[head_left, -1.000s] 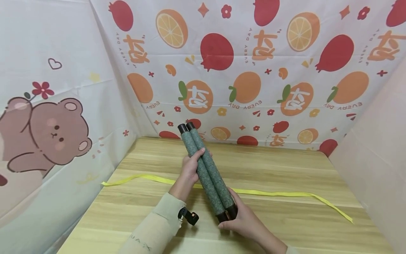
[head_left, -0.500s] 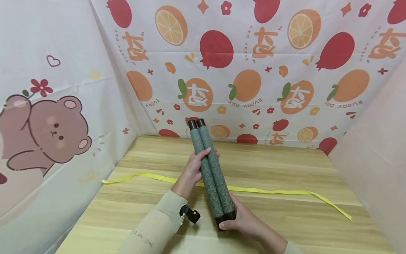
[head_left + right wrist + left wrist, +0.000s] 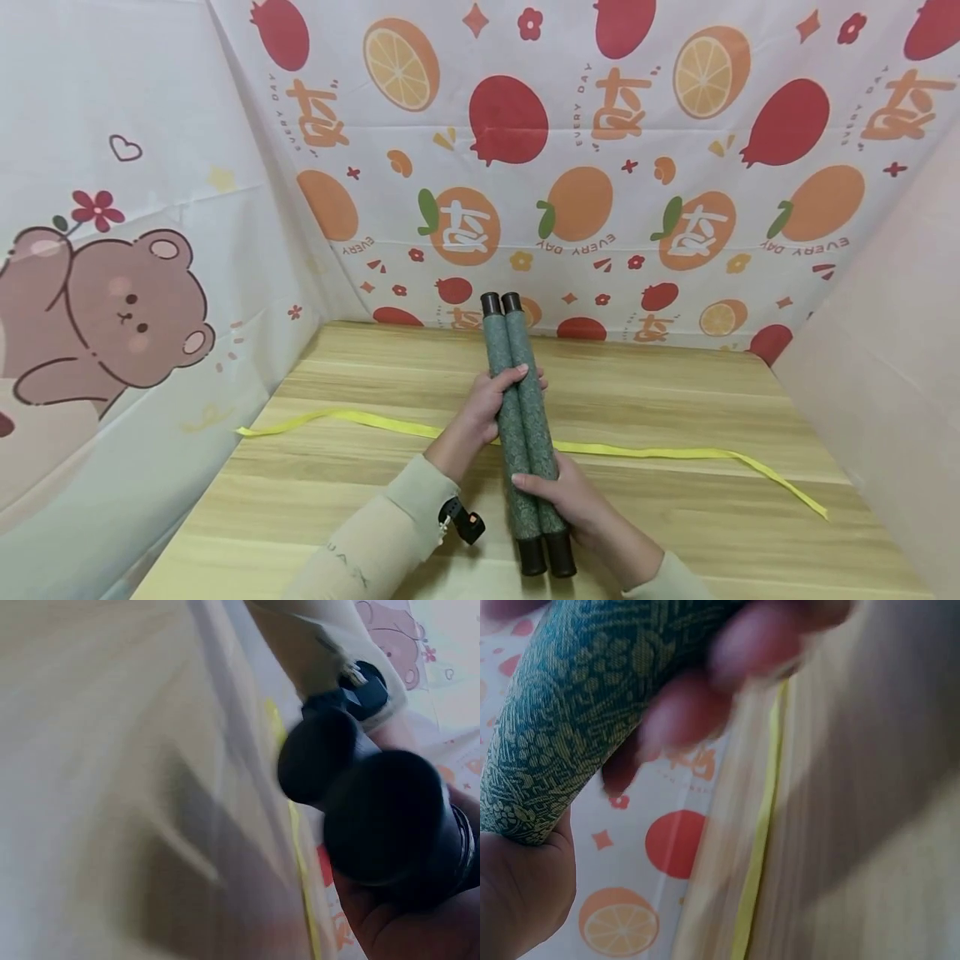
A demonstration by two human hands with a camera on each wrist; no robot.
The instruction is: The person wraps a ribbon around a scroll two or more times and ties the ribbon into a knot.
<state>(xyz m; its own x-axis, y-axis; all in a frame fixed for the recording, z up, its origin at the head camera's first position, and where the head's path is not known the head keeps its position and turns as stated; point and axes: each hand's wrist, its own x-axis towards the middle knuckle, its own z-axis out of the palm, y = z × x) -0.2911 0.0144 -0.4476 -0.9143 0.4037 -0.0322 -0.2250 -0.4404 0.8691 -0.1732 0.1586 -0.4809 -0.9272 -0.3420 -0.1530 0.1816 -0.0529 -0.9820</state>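
Two green brocade scroll rolls with dark end knobs lie side by side, held above the table; I cannot tell whether they are joined. In the head view they are the left roll (image 3: 512,429) and the right roll (image 3: 534,408), leaning slightly left at the top. My left hand (image 3: 483,406) grips both around the upper middle, thumb across the front. Lower down, my right hand (image 3: 576,496) holds them from the right, its thumb over the front. The left wrist view shows the patterned cloth (image 3: 577,697) closely. Dark knobs (image 3: 386,817) face the right wrist camera.
A yellow ribbon (image 3: 645,452) lies across the wooden table (image 3: 675,525), passing behind the rolls. A fruit-print cloth (image 3: 585,150) hangs at the back, with a bear-print cloth (image 3: 135,308) at the left. A black wrist device (image 3: 463,521) is on the left sleeve.
The rolls have shifted right and turned closer to upright. My right hand has gone from their lower knobs up onto the green cloth. My left hand has moved right with them.
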